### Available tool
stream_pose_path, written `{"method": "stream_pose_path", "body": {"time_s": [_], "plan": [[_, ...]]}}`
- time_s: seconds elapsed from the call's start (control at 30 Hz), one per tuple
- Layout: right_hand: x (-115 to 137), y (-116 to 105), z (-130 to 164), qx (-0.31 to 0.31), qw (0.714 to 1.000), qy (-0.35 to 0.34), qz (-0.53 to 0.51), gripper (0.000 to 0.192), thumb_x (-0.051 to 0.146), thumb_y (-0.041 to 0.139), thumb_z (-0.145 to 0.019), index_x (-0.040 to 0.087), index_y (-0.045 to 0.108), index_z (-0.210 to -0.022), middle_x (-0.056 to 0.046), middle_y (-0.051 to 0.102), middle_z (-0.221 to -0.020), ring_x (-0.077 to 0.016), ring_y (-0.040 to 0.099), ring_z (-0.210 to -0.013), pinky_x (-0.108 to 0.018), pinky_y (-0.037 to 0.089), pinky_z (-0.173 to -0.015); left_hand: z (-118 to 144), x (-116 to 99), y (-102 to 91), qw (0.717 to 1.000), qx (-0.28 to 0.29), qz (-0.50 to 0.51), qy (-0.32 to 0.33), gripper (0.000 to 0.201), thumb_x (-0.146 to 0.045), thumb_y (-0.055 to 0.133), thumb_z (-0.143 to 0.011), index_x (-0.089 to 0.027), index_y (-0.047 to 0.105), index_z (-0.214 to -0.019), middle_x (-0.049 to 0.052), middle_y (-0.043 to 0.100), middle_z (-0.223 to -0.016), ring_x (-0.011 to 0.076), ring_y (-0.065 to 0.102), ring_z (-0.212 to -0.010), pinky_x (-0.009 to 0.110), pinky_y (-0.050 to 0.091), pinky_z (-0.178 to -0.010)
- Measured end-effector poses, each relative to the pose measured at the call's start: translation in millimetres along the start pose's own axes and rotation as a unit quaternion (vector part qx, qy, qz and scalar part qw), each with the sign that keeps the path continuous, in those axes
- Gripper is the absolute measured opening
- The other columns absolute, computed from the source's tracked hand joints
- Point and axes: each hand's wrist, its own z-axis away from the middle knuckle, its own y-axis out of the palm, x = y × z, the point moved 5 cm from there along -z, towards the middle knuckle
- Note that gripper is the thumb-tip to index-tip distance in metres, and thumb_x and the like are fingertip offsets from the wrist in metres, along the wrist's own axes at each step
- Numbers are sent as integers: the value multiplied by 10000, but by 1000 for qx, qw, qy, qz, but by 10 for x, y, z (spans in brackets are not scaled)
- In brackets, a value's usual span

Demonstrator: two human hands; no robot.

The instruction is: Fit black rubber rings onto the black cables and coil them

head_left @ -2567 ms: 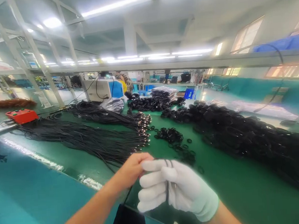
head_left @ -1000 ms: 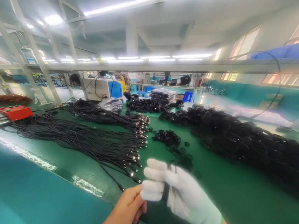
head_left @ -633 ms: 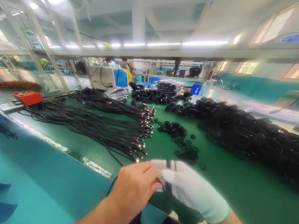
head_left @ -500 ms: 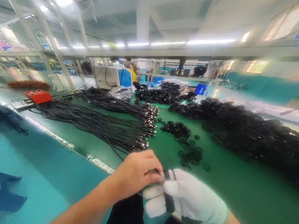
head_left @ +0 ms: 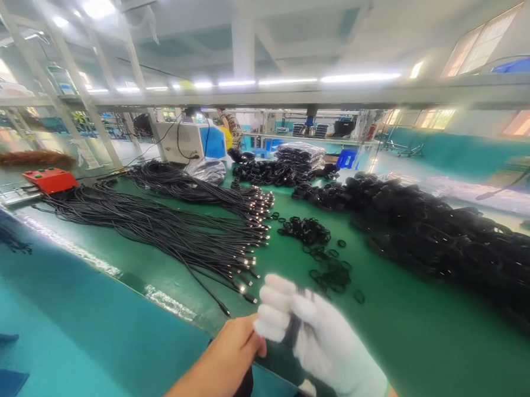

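Green matting covers the tabletop under bright strip lights. Low in the frame's centre, the white-gloved right hand has its grip clamped on a thin black cable folded into doubled strands. The bare left hand pinches together beside it. No writing is legible.

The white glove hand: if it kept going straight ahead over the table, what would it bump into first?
Probably the loose black rings on the green table, just beyond the right hand; depth is hard to judge.
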Motion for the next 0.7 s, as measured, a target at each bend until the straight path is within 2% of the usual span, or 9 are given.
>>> {"method": "stream_pose_path", "body": {"time_s": [0.1, 0.2, 0.3, 0.4, 0.5, 0.53, 0.6, 0.7], "plan": [[177, -166, -17, -91, 995, -46, -18, 257, 236, 641, -798, 147, 559, -1025, -69, 595, -953, -195, 575, -841, -414, 450, -814, 119, -102, 43, 971, -51, -233, 3, 302, -186, 304, -892, -192, 606, -885, 25, 630, -784, 161, 574, -666, 253, 360, -583], [257, -255, -11, -134, 989, -65, 1, 388, 242, 665, -784, 123, 549, -1134, -124, 604, -1122, -258, 594, -983, -502, 394, -952, 165, -207, 138, 930, -68, -358, 40, 293, -150, 318, -876, -204, 606, -864, 27, 630, -751, 189, 599, -630, 272, 310, -522], [237, -288, 8, -161, 984, -58, 39, 397, 249, 679, -779, 125, 558, -1136, -133, 620, -1127, -262, 614, -980, -497, 386, -970, 156, -332, 176, 895, -105, -411, 142, 217, -136, 399, -844, -203, 569, -726, -1, 580, -636, 171, 538, -520, 282, 239, -474], [153, -318, 47, -179, 978, -25, 107, 378, 226, 672, -790, 126, 566, -1139, -130, 637, -1097, -232, 622, -953, -434, 414, -937, 106, -510, 54, 844, -140, -443, 269, 201, -126, 460, -838, -196, 513, -657, -11, 542, -604, 157, 472, -516, 290, 237, -498], [16, -286, 73, -109, 985, 35, 131, 310, 199, 651, -803, 111, 595, -1095, -119, 658, -1001, -196, 619, -887, -386, 444, -870, -20, -689, -147, 798, -93, -463, 374, 164, -219, 518, -859, -189, 517, -697, -8, 554, -661, 156, 471, -615, 289, 284, -571], [-30, -266, 83, -80, 988, 58, 122, 297, 201, 645, -807, 106, 599, -1084, -115, 660, -968, -191, 617, -868, -385, 449, -855, -77, -730, -211, 795, -65, -457, 393, 162, -266, 543, -855, -187, 526, -714, -10, 559, -678, 153, 475, -642, 287, 301, -596], [-102, -234, 103, -40, 990, 99, 92, 313, 231, 644, -809, 98, 592, -1088, -112, 653, -932, -191, 616, -852, -398, 453, -842, -197, -774, -306, 811, -8, -424, 403, 166, -323, 595, -828, -185, 551, -748, -16, 578, -725, 139, 494, -687, 272, 336, -644], [-155, -240, 124, -31, 987, 140, 76, 376, 277, 682, -775, 79, 584, -1079, -124, 648, -912, -207, 633, -820, -405, 467, -807, -322, -778, -324, 844, 54, -361, 394, 113, -296, 619, -817, -187, 599, -798, -12, 622, -814, 127, 528, -753, 245, 369, -720]]}}
